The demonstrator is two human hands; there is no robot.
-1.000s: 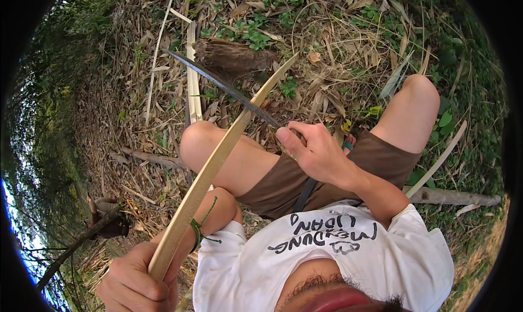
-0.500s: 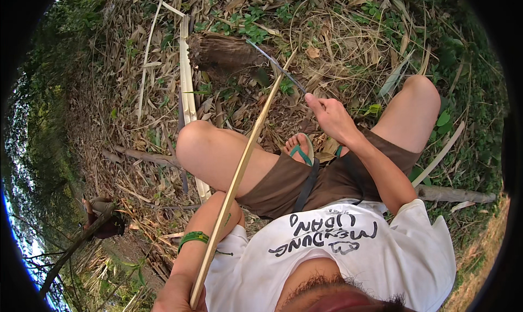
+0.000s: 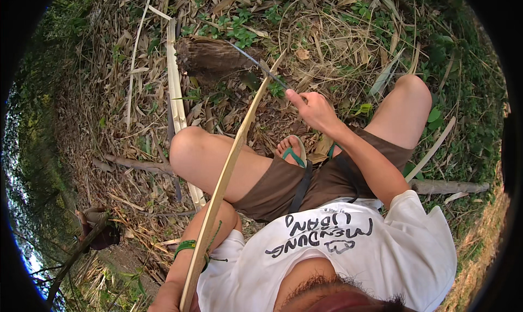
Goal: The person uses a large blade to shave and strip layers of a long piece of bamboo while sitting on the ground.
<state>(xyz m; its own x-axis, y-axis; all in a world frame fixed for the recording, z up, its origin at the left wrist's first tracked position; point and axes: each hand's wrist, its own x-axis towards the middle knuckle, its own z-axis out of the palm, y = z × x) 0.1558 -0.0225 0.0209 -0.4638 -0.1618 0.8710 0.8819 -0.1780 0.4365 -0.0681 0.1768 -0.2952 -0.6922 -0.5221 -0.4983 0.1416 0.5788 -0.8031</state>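
Observation:
A long, pale wooden strip (image 3: 231,151), like split bamboo, slants from the lower left up over my bent left leg to the far middle. My left hand (image 3: 166,300) grips its near end at the bottom edge of the picture; the fingers are partly hidden. In front of my right knee, my right hand (image 3: 315,110) is closed round the handle of a knife. Its long, thin blade (image 3: 248,57) points away to the left and crosses the strip close to the strip's far tip. My fingers cover the knife's handle.
A short brown log (image 3: 218,57) lies beyond the strip. Left of it, more pale split strips (image 3: 174,83) lie on leaf-covered ground. A branch (image 3: 449,187) rests by my right hip. Another person (image 3: 101,227) sits far left, partly behind a branch.
My right hand and the knife have shifted left and slightly nearer. The blade now lies across the strip lower from its tip, and the strip appears more bowed.

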